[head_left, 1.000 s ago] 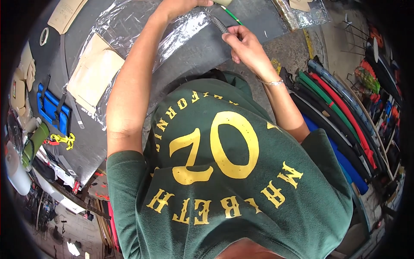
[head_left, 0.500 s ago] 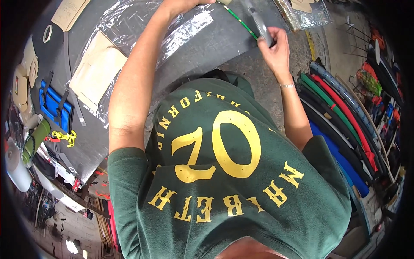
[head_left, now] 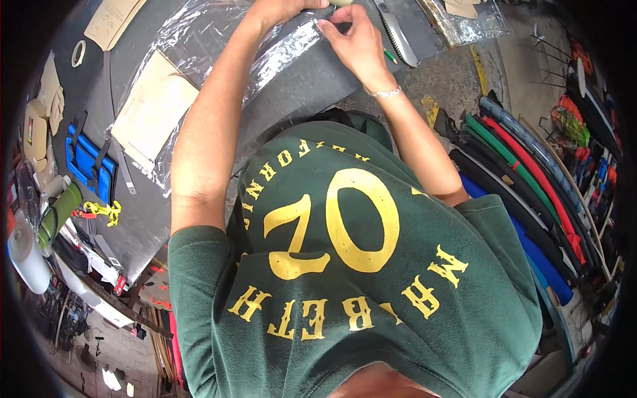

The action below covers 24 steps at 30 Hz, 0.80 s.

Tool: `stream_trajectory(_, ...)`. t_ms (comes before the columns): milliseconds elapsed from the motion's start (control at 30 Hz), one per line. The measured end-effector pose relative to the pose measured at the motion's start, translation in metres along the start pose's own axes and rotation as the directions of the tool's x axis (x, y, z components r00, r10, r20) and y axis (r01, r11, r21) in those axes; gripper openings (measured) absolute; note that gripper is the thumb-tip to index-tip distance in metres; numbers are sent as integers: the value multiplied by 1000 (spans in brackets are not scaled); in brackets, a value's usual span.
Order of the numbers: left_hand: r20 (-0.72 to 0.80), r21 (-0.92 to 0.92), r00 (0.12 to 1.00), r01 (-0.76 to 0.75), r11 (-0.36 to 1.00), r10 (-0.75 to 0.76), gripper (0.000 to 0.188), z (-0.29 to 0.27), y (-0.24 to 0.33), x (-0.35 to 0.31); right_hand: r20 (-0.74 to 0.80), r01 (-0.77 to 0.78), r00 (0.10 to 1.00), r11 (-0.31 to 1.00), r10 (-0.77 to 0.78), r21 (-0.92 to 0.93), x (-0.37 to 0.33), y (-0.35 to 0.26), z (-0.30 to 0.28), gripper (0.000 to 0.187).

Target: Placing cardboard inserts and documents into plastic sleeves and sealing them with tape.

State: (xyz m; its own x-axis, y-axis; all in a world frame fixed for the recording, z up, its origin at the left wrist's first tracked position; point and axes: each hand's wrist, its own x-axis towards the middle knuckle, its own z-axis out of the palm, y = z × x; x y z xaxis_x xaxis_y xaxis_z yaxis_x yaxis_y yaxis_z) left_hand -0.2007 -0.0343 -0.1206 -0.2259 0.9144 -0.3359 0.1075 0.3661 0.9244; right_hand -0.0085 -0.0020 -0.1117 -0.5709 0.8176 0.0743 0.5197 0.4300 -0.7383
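Observation:
My left hand [head_left: 282, 9] rests at the top edge over the clear plastic sheet [head_left: 222, 43], thumb stretched out; its other fingers are cut off by the frame. Close to its right, my right hand [head_left: 355, 43] has thumb and fingertips brought together at the sheet's edge. Whatever they pinch is too small to make out. Just above them a pale beige piece [head_left: 341, 2] shows in part. A grey utility knife [head_left: 398, 36] lies on the dark table to the right of that hand. Beside it the end of a green pencil [head_left: 389, 56] sticks out, mostly hidden behind the hand.
Brown paper pieces [head_left: 156, 106] lie on the plastic at left, near a tape ring [head_left: 78, 53] and a blue strapped pouch [head_left: 89, 162]. Another plastic-wrapped bundle [head_left: 464, 23] is at upper right. Rolls of coloured fabric [head_left: 531, 179] stand right of the table [head_left: 298, 93].
My right hand has put the utility knife down on the table and moved left, next to my left hand. My left hand stays in nearly the same place.

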Motion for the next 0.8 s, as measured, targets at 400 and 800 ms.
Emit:
stream_trajectory(400, -98, -58, 995, -22, 998, 17, 21, 8, 1, 3, 48, -136, 990, 979, 129, 155, 2, 17, 20, 20)
stream_trajectory(800, -127, -24, 991, -44, 999, 40, 19, 10, 9, -1, 384, -455, 881, 715, 276, 530, 7, 35, 20, 30)
